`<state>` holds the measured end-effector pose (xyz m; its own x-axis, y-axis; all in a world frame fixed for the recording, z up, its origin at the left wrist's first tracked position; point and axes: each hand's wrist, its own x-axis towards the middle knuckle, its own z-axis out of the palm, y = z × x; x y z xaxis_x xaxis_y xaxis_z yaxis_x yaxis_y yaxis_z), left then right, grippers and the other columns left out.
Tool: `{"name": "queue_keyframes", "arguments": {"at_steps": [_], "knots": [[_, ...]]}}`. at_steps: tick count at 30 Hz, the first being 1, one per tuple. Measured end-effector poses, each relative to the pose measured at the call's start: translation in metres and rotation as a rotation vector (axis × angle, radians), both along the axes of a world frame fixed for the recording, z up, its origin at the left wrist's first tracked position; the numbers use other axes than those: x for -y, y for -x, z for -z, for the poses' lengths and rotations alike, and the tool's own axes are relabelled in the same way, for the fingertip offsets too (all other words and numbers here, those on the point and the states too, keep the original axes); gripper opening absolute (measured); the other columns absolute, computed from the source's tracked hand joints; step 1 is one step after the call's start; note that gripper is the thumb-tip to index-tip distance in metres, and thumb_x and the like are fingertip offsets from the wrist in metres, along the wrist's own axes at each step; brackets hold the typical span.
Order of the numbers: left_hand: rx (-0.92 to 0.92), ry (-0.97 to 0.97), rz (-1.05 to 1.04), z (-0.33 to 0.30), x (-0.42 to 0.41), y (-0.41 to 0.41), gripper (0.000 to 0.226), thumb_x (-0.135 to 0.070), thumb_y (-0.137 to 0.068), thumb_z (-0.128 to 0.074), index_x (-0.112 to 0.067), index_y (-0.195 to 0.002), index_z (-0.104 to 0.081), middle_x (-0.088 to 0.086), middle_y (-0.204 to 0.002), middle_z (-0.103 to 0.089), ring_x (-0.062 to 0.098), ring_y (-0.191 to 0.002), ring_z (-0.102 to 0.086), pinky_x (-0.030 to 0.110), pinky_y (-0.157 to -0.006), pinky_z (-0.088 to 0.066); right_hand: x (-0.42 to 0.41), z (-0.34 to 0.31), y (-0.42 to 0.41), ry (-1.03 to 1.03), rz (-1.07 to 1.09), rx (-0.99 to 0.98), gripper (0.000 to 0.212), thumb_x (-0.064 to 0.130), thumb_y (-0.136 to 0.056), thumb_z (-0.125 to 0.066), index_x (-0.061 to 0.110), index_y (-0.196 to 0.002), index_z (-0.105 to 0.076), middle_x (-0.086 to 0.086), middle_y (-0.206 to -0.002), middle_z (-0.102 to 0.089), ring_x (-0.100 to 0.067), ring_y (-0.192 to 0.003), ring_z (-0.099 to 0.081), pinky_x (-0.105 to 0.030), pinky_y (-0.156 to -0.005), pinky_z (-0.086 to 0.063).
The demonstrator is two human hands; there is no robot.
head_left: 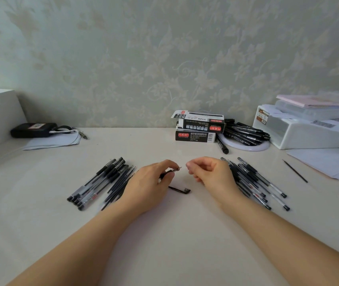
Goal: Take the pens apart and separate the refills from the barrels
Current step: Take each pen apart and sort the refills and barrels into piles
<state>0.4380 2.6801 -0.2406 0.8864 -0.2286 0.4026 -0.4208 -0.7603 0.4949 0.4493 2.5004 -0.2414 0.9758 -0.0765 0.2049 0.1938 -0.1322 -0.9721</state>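
Pen (169,171): pinched in left hand (150,182), tip toward right hand (210,172)
Right hand: fingers curled, seemingly empty
Cap (180,189): on table (164,244) between hands

A: Home desk, right?
B: Yeah. Floral wallpaper (144,58) behind a pale desk (164,234), that's a room in a house.
A: Office stuff though?
B: Pen boxes (199,126), heaps of black pens (253,180), white storage bin (309,133) stacked with papers, loose sheets (55,141).
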Motion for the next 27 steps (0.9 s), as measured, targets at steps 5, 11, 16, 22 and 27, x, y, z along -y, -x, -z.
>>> {"name": "queue_keyframes", "arguments": {"at_steps": [5, 11, 16, 22, 27], "knots": [[-0.001, -0.002, 0.027, -0.0001, -0.0006, -0.0005, 0.019, -0.036, -0.095, -0.048, -0.047, -0.109, -0.054, -0.028, -0.078, -0.055, -0.007, -0.073, -0.051, 0.028, -0.067, -0.047, -0.0002, 0.0006, -0.0004, -0.038, -0.080, -0.003, 0.005, 0.012, -0.088, -0.071, 0.014, -0.086, -0.075, 0.006, -0.068, -0.069, -0.003, -0.061, -0.057, -0.013, -0.059, -0.048], [0.024, -0.006, 0.056, 0.0001, 0.0006, -0.0008, 0.018, -0.035, -0.095, -0.049, -0.045, -0.109, -0.054, -0.033, -0.075, -0.053, -0.007, -0.073, -0.050, 0.026, -0.063, -0.045, -0.0003, 0.0009, -0.0008, 0.007, -0.155, 0.010, 0.010, 0.011, -0.088, -0.070, 0.019, -0.087, -0.076, 0.007, -0.072, -0.071, -0.002, -0.066, -0.059, -0.012, -0.063, -0.047], [0.015, 0.034, 0.075, -0.0007, 0.0016, 0.0009, 0.013, -0.035, -0.094, -0.051, -0.041, -0.105, -0.056, -0.022, -0.070, -0.055, -0.003, -0.064, -0.050, 0.023, -0.058, -0.039, -0.0001, -0.0007, 0.0020, 0.015, -0.178, 0.015, 0.009, 0.009, -0.087, -0.070, 0.017, -0.090, -0.075, 0.002, -0.078, -0.074, -0.001, -0.069, -0.063, -0.012, -0.065, -0.048], [0.072, 0.047, 0.121, -0.0051, 0.0059, 0.0024, 0.016, -0.023, -0.096, -0.050, -0.027, -0.101, -0.064, -0.018, -0.080, -0.058, -0.004, -0.069, -0.051, 0.012, -0.060, -0.032, 0.0001, -0.0004, 0.0006, -0.036, -0.180, 0.003, 0.005, 0.010, -0.086, -0.072, 0.013, -0.090, -0.071, -0.002, -0.076, -0.075, -0.004, -0.067, -0.064, -0.012, -0.064, -0.048], [0.119, 0.052, 0.126, -0.0085, 0.0050, 0.0037, 0.015, -0.020, -0.094, -0.058, -0.023, -0.105, -0.067, -0.012, -0.088, -0.060, 0.003, -0.071, -0.051, 0.016, -0.064, -0.039, -0.0030, -0.0002, 0.0015, 0.106, -0.144, 0.030, 0.023, 0.031, -0.092, -0.066, 0.016, -0.074, -0.068, 0.001, -0.063, -0.068, -0.003, -0.057, -0.057, -0.013, -0.057, -0.045]]}}
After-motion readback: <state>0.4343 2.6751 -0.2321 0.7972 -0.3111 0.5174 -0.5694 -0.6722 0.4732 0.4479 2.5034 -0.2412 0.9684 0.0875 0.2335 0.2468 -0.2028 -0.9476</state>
